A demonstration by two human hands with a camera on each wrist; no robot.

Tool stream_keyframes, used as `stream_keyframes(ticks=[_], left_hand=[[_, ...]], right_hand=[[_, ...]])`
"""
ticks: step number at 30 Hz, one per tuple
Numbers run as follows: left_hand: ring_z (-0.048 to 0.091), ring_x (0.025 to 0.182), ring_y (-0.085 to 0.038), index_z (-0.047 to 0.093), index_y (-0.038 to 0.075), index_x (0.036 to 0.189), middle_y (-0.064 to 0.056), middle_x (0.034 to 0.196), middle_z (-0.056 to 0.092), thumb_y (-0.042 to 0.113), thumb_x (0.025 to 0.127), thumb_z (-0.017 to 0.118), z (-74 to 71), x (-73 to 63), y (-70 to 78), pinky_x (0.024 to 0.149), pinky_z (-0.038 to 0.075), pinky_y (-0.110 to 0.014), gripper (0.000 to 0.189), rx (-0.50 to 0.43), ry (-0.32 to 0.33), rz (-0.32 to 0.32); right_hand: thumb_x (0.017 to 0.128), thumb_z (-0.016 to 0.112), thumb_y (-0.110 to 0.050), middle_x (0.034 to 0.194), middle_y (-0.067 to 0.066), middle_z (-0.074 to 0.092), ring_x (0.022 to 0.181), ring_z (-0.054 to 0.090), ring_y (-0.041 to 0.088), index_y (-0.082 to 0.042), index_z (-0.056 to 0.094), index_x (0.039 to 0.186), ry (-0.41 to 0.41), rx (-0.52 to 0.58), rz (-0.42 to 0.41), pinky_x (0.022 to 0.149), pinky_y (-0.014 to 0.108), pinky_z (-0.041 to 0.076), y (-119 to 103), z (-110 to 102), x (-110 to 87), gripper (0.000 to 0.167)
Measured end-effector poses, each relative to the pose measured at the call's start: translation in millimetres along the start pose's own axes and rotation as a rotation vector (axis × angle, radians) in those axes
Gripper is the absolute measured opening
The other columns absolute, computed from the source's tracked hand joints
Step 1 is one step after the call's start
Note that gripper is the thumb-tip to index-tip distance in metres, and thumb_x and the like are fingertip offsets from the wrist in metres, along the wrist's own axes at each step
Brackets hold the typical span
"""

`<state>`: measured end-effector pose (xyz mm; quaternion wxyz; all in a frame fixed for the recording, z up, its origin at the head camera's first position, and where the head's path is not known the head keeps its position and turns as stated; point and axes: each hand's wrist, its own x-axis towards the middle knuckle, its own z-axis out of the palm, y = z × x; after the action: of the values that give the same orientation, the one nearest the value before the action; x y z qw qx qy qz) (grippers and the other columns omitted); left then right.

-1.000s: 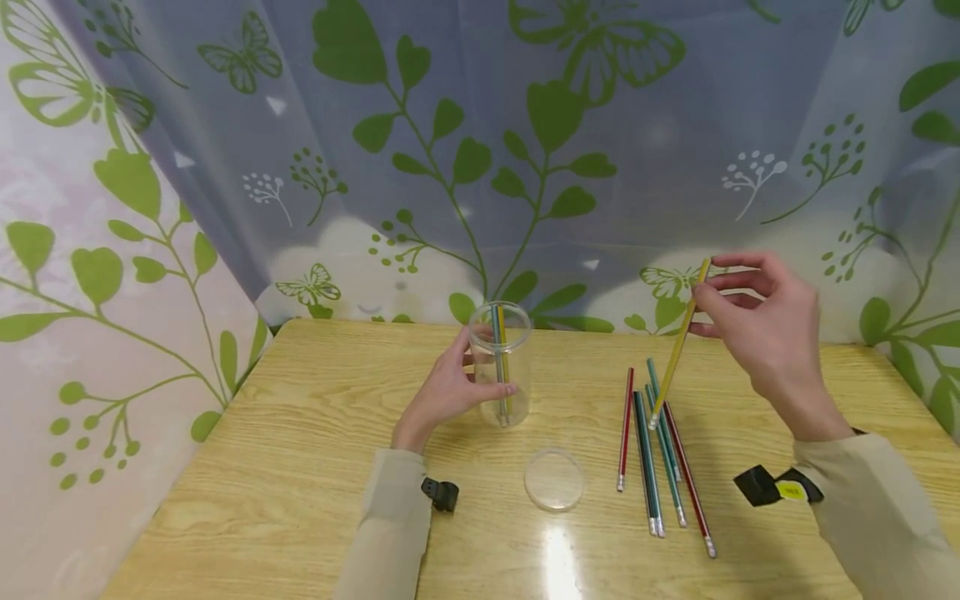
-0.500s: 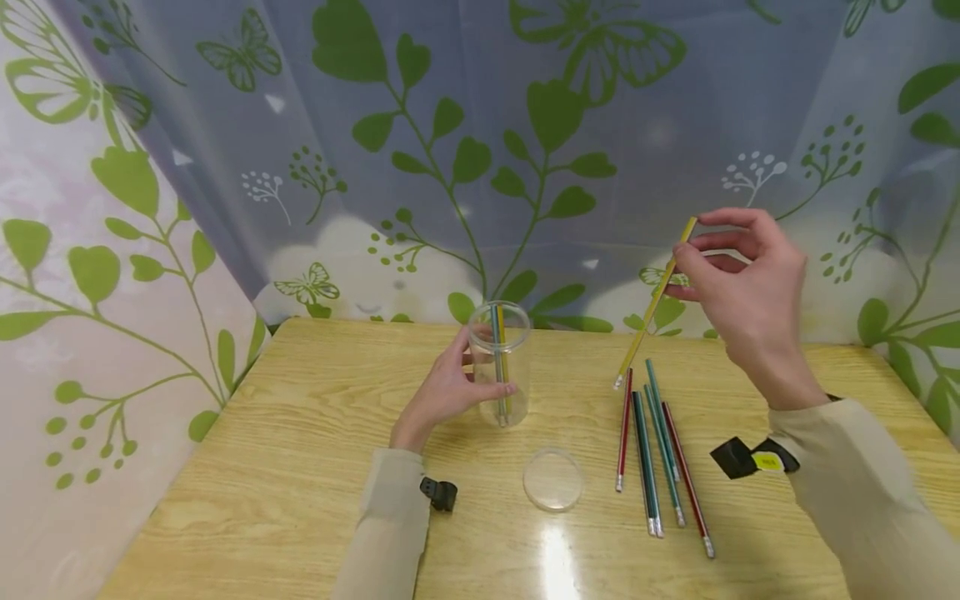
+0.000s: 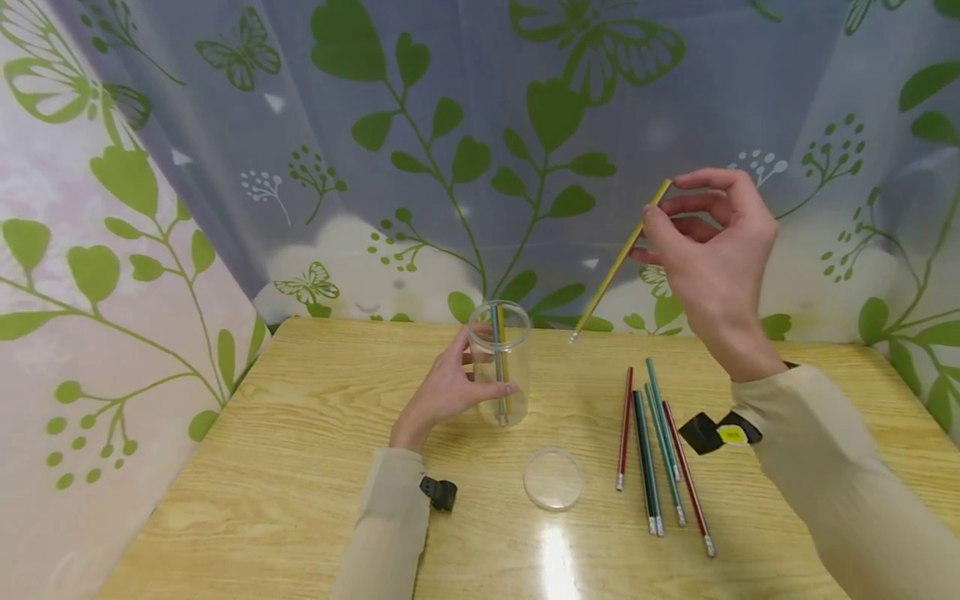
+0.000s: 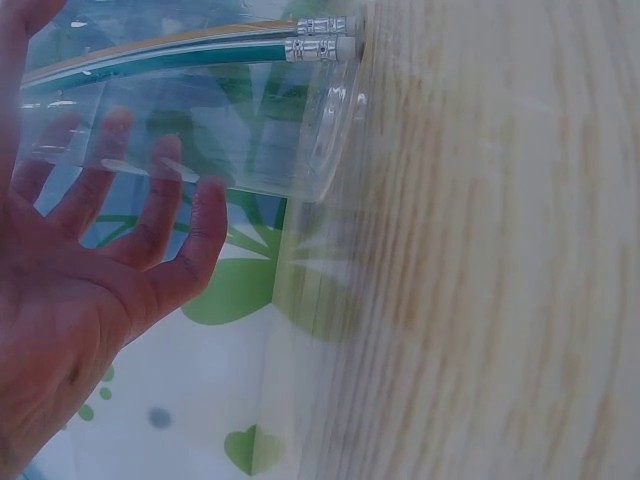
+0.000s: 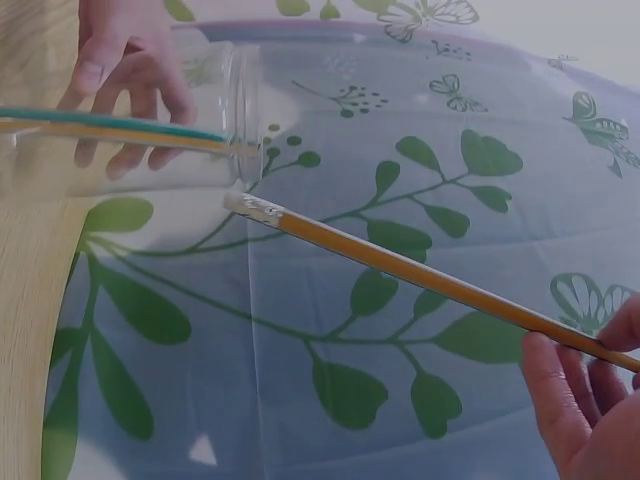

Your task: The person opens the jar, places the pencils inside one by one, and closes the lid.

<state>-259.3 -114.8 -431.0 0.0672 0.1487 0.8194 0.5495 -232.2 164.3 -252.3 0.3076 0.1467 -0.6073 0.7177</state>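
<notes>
Fingers of the right hand (image 3: 716,262): bent, drawn together in a pinch on one yellow pencil (image 3: 616,269) near its top end, nothing else in hold. Said pencil: in the air, slanted, eraser end low toward seven o'clock; placed at two o'clock from the jar (image 3: 519,362), outside its mouth and not touching. Jar: clear, upright, uncapped, on the table (image 3: 300,467). Contents: one blue-green pencil (image 4: 200,61) and a second yellow one (image 4: 195,38), on end, erasers down. Fingers of the left hand (image 3: 442,392): curled round the jar from eight o'clock, thumb across the front. Lid (image 3: 552,481): clear, flat, at five o'clock from the jar. Loose pencils (image 3: 664,454): one bunch, reds and greens, at four o'clock; exact count uncertain from where I stand. Step in hand, as I judge it: bringing the yellow pencil across to the jar. Next move, likewise judged: calls for the eraser end over the mouth, the pencil tipped nearer upright, then lowered, the jar held steady.
</notes>
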Motion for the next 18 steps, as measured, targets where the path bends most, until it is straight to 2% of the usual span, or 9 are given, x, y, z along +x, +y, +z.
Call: stream_keyframes(ticks=[9, 18], left_hand=[[0.055, 0.132, -0.027, 0.041, 0.04, 0.145, 0.004, 0.15, 0.046, 0.033, 0.078, 0.091, 0.0, 1.7, -2.6, 0.105, 0.052, -0.049, 0.084, 0.014, 0.004, 0.01], [0.055, 0.132, -0.027, 0.041, 0.037, 0.144, 0.002, 0.149, 0.047, 0.032, 0.077, 0.091, 0.3, 1.7, -1.8, 0.104, 0.053, -0.049, 0.084, 0.006, 0.003, 0.002]], right_hand=[[0.084, 0.074, 0.009, 0.086, 0.009, 0.062, 0.068, 0.07, 0.019, -0.005, 0.062, 0.107, 0.033, 0.062, -0.052, 0.062, 0.031, 0.063, -2, 21, 1.6, 0.029], [0.084, 0.074, 0.009, 0.086, 0.009, 0.063, 0.073, 0.069, 0.022, -0.006, 0.061, 0.106, 0.057, 0.115, -0.068, 0.063, 0.033, 0.064, 3, 40, -1.9, 0.029]])
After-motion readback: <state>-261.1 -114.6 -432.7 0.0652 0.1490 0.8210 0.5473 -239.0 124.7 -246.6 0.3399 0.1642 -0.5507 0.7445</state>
